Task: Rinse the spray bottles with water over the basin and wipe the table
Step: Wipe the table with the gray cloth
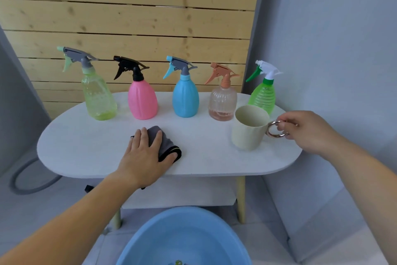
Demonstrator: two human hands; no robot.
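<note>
the left hand lies flat, fingers straight, on a grey cloth at the near side of the white table. the right hand pinches the ring handle of a cream cup that stands on the table at the right. along the far side stand, from left, the yellow-green bottle, pink bottle, blue bottle, peach bottle and green bottle. the blue basin is on the floor, nearest.

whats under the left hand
A folded grey cloth with black trim, flat on the white table. The left hand presses on it, so the cloth's near part is hidden.
</note>
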